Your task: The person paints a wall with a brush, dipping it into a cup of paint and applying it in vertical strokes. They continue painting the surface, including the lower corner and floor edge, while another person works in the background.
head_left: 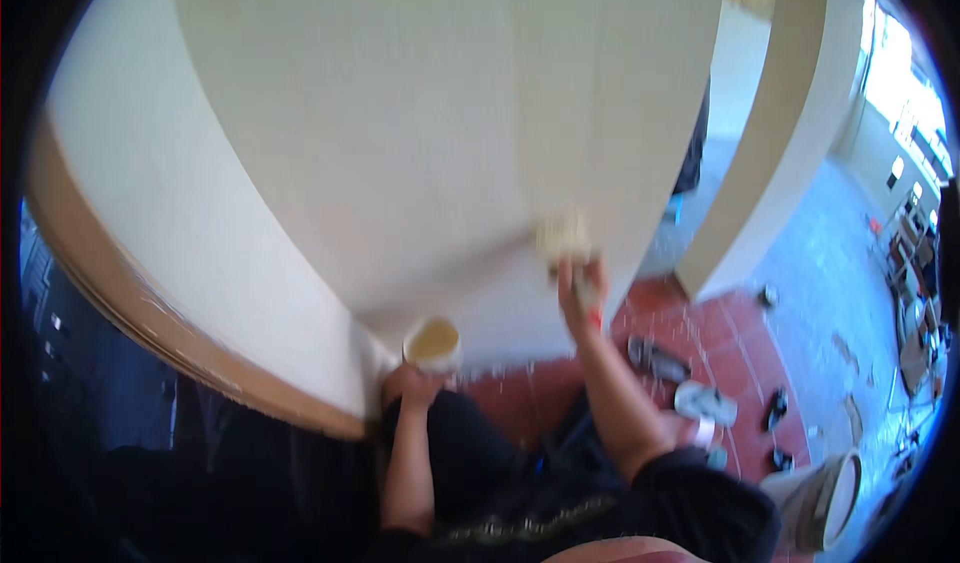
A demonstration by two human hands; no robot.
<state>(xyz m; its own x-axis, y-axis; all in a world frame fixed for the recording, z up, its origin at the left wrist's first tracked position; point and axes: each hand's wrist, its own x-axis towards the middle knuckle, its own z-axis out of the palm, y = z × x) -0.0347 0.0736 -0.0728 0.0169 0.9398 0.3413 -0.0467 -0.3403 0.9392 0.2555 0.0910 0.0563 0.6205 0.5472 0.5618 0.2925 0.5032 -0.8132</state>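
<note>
A wide paintbrush (pixel 564 235) is gripped in my right hand (pixel 580 281), its pale bristles up against the cream wall (pixel 420 113). My left hand (pixel 418 387) is wrapped round the lower side of a small white container (pixel 433 345), which holds yellowish liquid. That container is near the foot of the wall, above my left knee. A red band circles my right wrist. The fingers of my right hand are slightly blurred.
Sandals (pixel 658 360) and other footwear lie on the red tile floor (pixel 735 338) to the right. A large white bucket (pixel 822 503) stands at the lower right. Assorted items line the far right wall. A wooden edge (pixel 150 333) curves along the left.
</note>
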